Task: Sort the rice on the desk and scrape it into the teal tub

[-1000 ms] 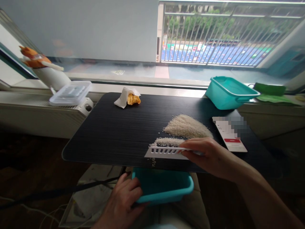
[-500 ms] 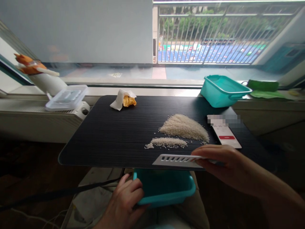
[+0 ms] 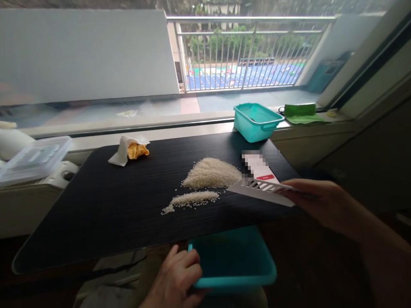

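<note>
My right hand (image 3: 324, 203) grips a flat white slotted scraper (image 3: 261, 191) and holds it lifted over the right part of the black table (image 3: 96, 214), just right of a large heap of white rice (image 3: 212, 173). A smaller strip of rice (image 3: 192, 199) lies in front of the heap. My left hand (image 3: 178, 278) is closed on the rim of a teal plastic bin (image 3: 237, 261) held below the table's near edge.
A second teal bin (image 3: 255, 122) stands on the window ledge at the back right, beside a green cloth (image 3: 302, 113). A crumpled tissue with something orange (image 3: 130, 149) lies at the table's back left. A white card (image 3: 260, 169) lies by the heap. A clear lidded box (image 3: 34, 158) sits at left.
My right hand has lifted the scraper off the near table edge and carried it right, beside the large rice heap. The small strip stays behind. The camera has swung to the right.
</note>
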Demonstrator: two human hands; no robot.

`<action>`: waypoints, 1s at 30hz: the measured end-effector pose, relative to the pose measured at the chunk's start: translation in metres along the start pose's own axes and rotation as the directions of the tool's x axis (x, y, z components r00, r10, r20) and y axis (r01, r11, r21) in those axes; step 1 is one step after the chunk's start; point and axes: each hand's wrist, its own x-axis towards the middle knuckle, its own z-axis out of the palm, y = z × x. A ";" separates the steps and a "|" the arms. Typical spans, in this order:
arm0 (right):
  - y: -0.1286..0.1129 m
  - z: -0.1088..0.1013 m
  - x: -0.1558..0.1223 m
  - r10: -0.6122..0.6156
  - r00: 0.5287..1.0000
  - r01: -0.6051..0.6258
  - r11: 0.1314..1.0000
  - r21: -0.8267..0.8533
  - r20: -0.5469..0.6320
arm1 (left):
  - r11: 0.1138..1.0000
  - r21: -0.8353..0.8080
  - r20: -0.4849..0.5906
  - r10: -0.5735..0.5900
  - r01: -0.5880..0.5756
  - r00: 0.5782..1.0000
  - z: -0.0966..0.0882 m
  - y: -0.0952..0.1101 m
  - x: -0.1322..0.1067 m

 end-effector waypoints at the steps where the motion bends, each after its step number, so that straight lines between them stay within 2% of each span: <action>1: -0.002 0.006 0.006 -0.021 1.000 0.021 1.000 0.021 0.018 | 1.000 -0.003 -0.010 0.015 -0.015 1.000 0.001 0.001 0.002; 5: -0.012 0.033 0.034 -0.136 0.982 0.130 0.990 0.055 0.130 | 0.999 0.002 -0.053 0.048 -0.048 0.997 0.002 -0.002 0.002; 9: -0.026 0.057 0.061 -0.217 0.968 0.217 0.976 0.015 0.126 | 1.000 -0.008 -0.047 0.029 -0.029 0.998 0.003 -0.008 -0.009; 13: -0.041 0.070 0.076 -0.267 0.953 0.271 0.963 -0.005 0.140 | 1.000 0.001 -0.034 -0.029 0.029 0.999 0.002 -0.014 -0.020; 18: -0.058 0.079 0.085 -0.286 0.935 0.305 0.950 -0.065 0.208 | 0.999 0.016 -0.035 -0.043 0.043 0.998 0.004 -0.019 -0.026; 21: -0.064 0.084 0.087 -0.311 0.927 0.332 0.941 -0.070 0.211 | 0.999 0.022 -0.065 -0.045 0.046 0.997 0.004 -0.020 -0.026; 24: -0.066 0.086 0.086 -0.332 0.921 0.353 0.933 -0.074 0.205 | 0.999 0.018 -0.096 -0.034 0.036 0.995 0.004 -0.020 -0.025; 30: -0.066 0.085 0.074 -0.337 0.902 0.366 0.928 -0.066 0.269 | 0.999 -0.014 -0.090 -0.044 0.043 0.995 0.001 -0.017 -0.023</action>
